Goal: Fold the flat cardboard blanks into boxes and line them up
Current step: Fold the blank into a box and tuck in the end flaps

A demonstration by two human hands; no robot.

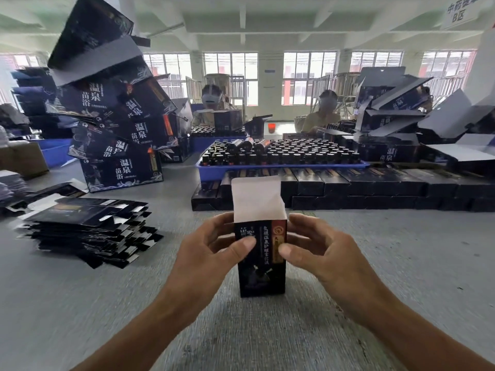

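**Carton erected, top flap open; rows partly built**

One small dark box (261,261) stood upright on the grey table (267,330), held between both hands. The left hand (211,245) gripped its left side, thumb across the front panel; the right hand (316,245) gripped the right side likewise. The white top flap (255,199) stood raised and untucked (the bottom closure could not be seen).

Beyond the hands, finished boxes (348,188) lay lined up in stacked rows, so a fair share appeared done. Left of the left hand, a sizeable stack of flat blanks (88,228) remained to be folded.

Writing: large cartons (122,170) piled beyond the left hand read 温泉 and 苗浴. A hanging sign (459,10) far beyond the right hand read "B区". The small box's own lettering was too blurred to read with confidence.
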